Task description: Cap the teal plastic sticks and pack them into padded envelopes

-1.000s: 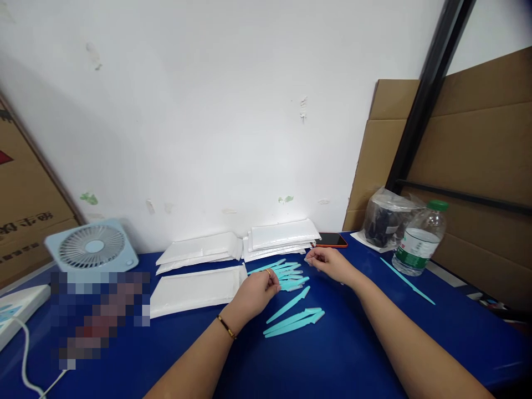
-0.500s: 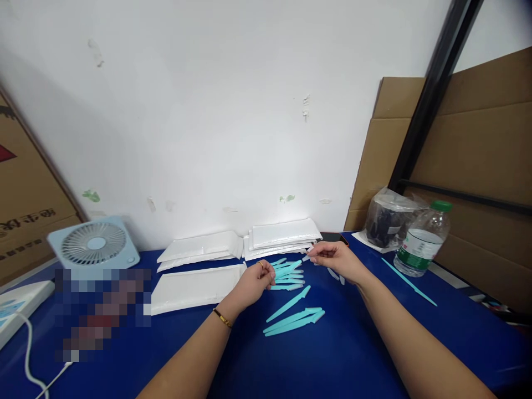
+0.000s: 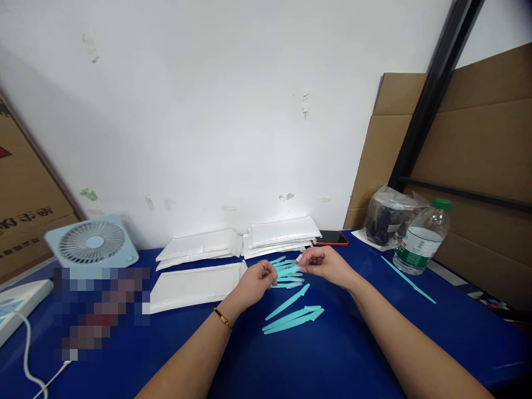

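My left hand [image 3: 258, 281] is closed on the handle end of a turquoise razor-like stick [image 3: 287, 271], above a fanned row of similar sticks. My right hand [image 3: 326, 266] pinches at the other end of that stick, its thumb and finger together around a small pale piece that is mostly hidden. Below the hands, a single turquoise stick [image 3: 287, 302] lies on the blue table [image 3: 353, 354], and nearer me are overlapping ones [image 3: 293, 320]. Another stick [image 3: 408, 279] lies apart at the right.
White padded envelopes [image 3: 199, 287] lie left of my hands, with more stacked [image 3: 285, 231] by the wall. Behind are a phone [image 3: 331, 238], a wrapped dark object [image 3: 381, 221] and a bottle [image 3: 419, 241]. A blue fan [image 3: 95, 242] stands left.
My right hand has moved left, from beside the envelope stack to the tip of the stick in my left hand. The phone is now more visible. My left hand has barely moved.
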The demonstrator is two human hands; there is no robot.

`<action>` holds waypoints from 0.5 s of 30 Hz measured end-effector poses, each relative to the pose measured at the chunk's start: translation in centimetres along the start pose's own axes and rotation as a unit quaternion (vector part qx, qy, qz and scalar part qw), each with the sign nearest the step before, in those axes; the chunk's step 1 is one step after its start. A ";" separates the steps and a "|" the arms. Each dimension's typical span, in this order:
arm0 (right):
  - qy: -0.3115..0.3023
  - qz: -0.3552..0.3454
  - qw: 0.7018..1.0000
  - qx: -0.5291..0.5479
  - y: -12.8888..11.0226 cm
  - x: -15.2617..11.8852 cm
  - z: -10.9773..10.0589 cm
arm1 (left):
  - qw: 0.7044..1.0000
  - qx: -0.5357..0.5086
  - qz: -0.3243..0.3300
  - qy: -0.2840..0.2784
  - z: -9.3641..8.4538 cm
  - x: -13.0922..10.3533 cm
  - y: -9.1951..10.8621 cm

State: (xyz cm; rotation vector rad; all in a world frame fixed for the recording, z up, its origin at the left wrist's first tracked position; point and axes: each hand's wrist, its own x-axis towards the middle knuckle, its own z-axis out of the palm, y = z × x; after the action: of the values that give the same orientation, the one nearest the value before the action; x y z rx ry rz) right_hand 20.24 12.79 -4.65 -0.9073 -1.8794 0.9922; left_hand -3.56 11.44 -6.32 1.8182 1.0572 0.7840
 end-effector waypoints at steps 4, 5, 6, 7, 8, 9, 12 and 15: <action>0.063 -0.024 0.983 -0.169 0.8 -0.1 -1.9 | 0.988 0.135 0.012 0.068 -0.1 -0.1 0.1; 0.092 -0.016 0.968 -0.234 1.3 -0.1 -2.7 | 0.979 0.177 0.018 0.095 -0.2 -0.1 0.2; 0.110 0.001 0.949 -0.296 1.9 -0.1 -3.4 | 0.969 0.215 0.024 0.117 -0.2 -0.2 0.3; 0.112 0.022 0.931 -0.347 2.5 -0.2 -4.1 | 0.962 0.242 0.031 0.125 -0.2 -0.3 0.5; 0.102 0.043 0.915 -0.388 3.0 -0.1 -4.5 | 0.958 0.258 0.037 0.119 -0.1 -0.5 0.7; 0.084 0.060 0.902 -0.419 3.5 -0.1 -4.7 | 0.958 0.265 0.043 0.102 0.0 -0.6 0.9; 0.042 0.089 0.873 -0.478 4.4 0.1 -4.3 | 0.962 0.265 0.060 0.022 0.9 -1.1 1.4; 0.038 0.101 0.860 -0.499 4.3 0.3 -3.2 | 0.955 0.290 0.067 -0.017 2.0 -1.3 1.5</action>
State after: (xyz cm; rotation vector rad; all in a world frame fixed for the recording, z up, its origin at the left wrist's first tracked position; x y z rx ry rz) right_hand 23.89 15.89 -7.11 -1.7184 -2.2464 -0.0179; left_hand -2.01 9.12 -5.96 2.4089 1.2378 0.5458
